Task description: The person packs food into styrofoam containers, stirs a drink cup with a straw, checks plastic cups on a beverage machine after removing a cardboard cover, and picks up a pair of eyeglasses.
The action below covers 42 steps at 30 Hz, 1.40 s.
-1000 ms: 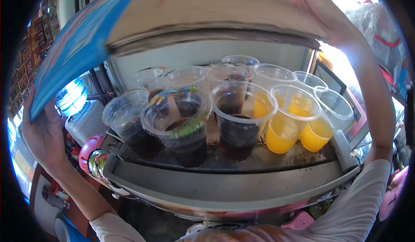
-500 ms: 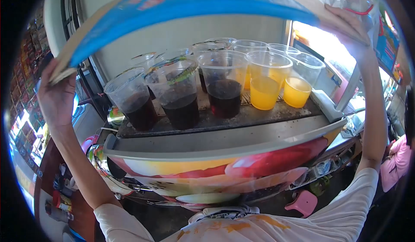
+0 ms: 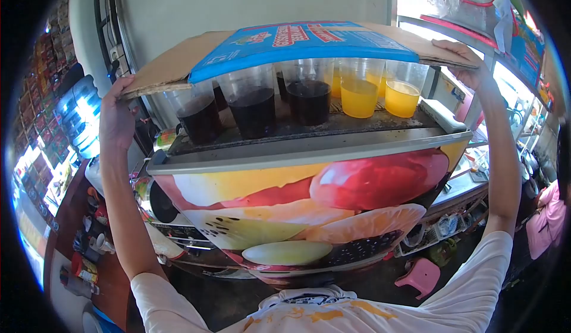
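A flattened cardboard sheet (image 3: 285, 44), blue in the middle with brown ends, lies level over the tops of several clear plastic cups. My left hand (image 3: 118, 119) grips its left end. The right end is held by my right hand (image 3: 467, 62), thumb below and fingers above. Under the sheet, dark drink fills part of the cups on the left, such as this plastic cup (image 3: 253, 110). Yellow drink shows in the cups on the right, among them a plastic cup (image 3: 358, 98). The sheet hides the cup rims. They stand on a dark board on a fruit-printed cabinet (image 3: 297, 214).
A grey raised rim (image 3: 309, 152) runs along the cabinet's front edge. At the lower right is a pink stool (image 3: 420, 278), and a person in pink (image 3: 546, 220) is at the far right. A water jug (image 3: 80, 116) and a brown counter (image 3: 110, 285) are on the left.
The cardboard sheet has come down from above the cups onto or just over their rims, with both hands still holding its ends. The view has tilted, showing more of the cabinet front.
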Tool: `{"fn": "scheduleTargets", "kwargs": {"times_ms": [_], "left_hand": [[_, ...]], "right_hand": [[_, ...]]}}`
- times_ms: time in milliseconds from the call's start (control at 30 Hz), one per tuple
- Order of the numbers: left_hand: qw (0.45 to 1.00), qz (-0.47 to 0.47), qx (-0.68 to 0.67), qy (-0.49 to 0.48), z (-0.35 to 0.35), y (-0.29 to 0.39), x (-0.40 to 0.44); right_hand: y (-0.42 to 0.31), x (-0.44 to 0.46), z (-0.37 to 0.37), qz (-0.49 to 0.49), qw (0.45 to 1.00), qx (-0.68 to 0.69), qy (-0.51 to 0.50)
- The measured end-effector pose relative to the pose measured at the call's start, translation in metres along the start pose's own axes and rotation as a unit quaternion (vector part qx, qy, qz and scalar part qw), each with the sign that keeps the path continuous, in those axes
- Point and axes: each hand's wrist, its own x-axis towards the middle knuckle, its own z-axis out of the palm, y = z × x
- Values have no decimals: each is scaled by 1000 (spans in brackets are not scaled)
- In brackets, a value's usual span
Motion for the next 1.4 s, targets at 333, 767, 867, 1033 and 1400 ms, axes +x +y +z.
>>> {"fn": "scheduleTargets", "kwargs": {"times_ms": [333, 767, 867, 1033, 1400], "left_hand": [[999, -36, 21, 20, 5, 3, -37], [950, 142, 278, 5, -52, 10, -77], [975, 142, 171, -7, -109, 2, -97], [982, 154, 52, 97, -106, 19, -180], [960, 128, -179, -176, 62, -58, -350]], "right_hand": [[16, 2, -9, 102, 980, 164, -43], [16, -49, -40, 106, 980, 38, 166], [-20, -130, -3, 112, 932, 2, 345], [-6, -305, 95, 45, 873, -63, 481], [19, -541, 324, 465, 801, 260, 273]]}}
